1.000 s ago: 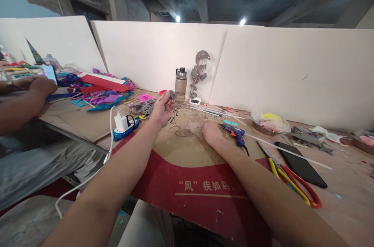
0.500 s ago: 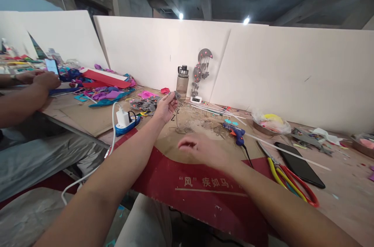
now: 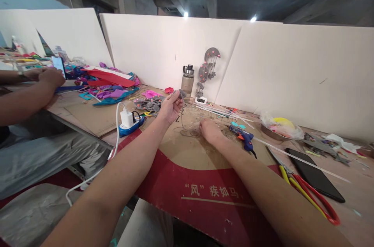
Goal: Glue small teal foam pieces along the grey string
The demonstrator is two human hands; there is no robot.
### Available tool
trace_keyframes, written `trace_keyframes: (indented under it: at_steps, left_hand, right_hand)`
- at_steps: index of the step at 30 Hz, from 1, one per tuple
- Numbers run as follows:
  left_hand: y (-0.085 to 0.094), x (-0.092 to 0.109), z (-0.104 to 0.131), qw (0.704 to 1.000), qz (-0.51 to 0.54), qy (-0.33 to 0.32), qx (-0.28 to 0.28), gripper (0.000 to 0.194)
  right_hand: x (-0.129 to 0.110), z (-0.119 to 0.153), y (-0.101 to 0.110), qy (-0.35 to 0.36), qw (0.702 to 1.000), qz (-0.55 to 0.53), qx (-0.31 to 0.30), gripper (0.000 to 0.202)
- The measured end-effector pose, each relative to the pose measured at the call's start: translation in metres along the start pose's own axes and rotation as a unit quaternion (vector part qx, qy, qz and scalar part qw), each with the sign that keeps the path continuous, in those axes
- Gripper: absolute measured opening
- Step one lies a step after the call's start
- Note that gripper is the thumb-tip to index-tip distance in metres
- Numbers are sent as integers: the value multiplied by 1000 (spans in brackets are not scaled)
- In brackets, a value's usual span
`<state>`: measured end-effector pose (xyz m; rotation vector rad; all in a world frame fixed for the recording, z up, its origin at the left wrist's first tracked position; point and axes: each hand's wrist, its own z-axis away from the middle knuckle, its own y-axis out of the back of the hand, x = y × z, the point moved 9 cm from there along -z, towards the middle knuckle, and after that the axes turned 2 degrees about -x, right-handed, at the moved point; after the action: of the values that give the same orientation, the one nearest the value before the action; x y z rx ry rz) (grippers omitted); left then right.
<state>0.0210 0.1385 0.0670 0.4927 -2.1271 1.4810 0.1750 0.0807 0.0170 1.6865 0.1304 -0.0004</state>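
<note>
While left hand [image 3: 171, 111] pinches grey piece [image 3: 182, 94] in its fingers, right hand [image 3: 210, 130] is near glue gun [image 3: 247, 140]; can't tell its fingers' state.

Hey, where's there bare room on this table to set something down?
The red printed sheet between the forearms looks mostly bare, up to its near edge. Another patch is brown cardboard, bordered by the coloured scraps and the blue power strip. It's crowded right of the right hand: glue gun, scissors and black phone.
</note>
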Motion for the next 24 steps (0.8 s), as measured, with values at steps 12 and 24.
trace_keyframes:
  at_steps: [12, 24]
  left_hand:
    - [0, -2, -3, 1000, 1, 12, -1, 18]
    - [7, -2, -4, 1000, 5, 5, 5, 21]
  right_hand:
    - [-18, -38, -14, 26, 999, -30, -11, 20]
    - [9, -24, 19, -79, 990, -104, 50, 23]
